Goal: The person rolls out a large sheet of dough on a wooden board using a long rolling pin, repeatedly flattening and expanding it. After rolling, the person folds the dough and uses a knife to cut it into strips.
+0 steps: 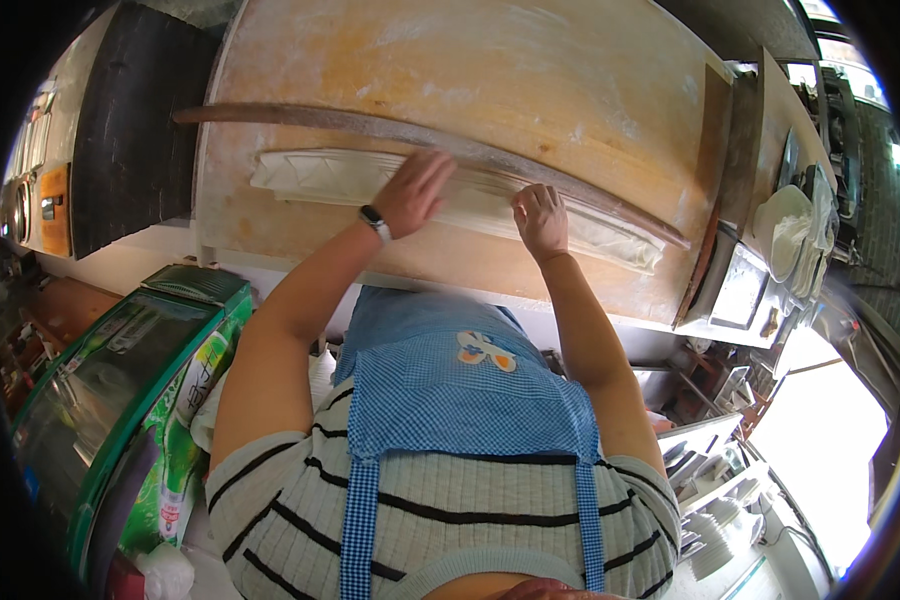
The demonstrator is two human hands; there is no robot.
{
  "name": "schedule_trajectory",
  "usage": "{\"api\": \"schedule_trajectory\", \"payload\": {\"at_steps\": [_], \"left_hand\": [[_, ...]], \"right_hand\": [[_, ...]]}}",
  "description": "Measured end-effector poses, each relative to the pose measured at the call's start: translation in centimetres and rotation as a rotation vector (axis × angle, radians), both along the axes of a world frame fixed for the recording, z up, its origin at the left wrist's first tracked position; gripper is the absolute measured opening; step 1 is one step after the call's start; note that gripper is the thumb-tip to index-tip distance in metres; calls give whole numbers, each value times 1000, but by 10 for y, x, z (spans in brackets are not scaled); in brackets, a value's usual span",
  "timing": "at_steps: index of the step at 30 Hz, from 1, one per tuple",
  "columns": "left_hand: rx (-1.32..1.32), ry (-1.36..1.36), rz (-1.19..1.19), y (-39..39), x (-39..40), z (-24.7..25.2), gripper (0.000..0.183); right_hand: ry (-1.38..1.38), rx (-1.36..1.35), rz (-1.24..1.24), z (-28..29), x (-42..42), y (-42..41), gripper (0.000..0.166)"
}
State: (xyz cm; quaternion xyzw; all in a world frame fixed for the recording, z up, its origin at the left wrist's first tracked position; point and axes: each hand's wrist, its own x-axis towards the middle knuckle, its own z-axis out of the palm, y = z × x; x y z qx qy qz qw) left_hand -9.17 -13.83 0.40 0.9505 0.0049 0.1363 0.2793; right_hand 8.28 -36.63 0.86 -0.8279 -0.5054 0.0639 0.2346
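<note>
A long, folded sheet of pale dough lies across a floured wooden work board. Just beyond it rests a long, thin wooden rolling pin, its left end jutting past the board's edge. My left hand, with a watch on the wrist, is over the middle of the dough, slightly blurred; whether it touches the dough I cannot tell. My right hand is at the dough's right part, its fingers curled at the strip; a grip on the dough is not clear.
Beyond the board's left edge is a dark panel. A green-framed glass-top cooler stands at the lower left. Plastic bags hang or lie at the right, near a raised wooden side board. Stacked dishes are at the lower right.
</note>
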Motion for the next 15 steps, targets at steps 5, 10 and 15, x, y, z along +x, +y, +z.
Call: {"api": "schedule_trajectory", "payload": {"at_steps": [5, 10, 15], "left_hand": [[-108, -67, -155, -42, 38, -17, 49], [-18, -147, -222, -54, 41, -26, 39], [71, -47, -142, -55, 45, -19, 39]], "right_hand": [[-166, 60, 3, 16, -16, -5, 14], [-164, 20, -32, 7, -24, -26, 34], [-89, -26, -117, -3, -29, -39, 33]]}}
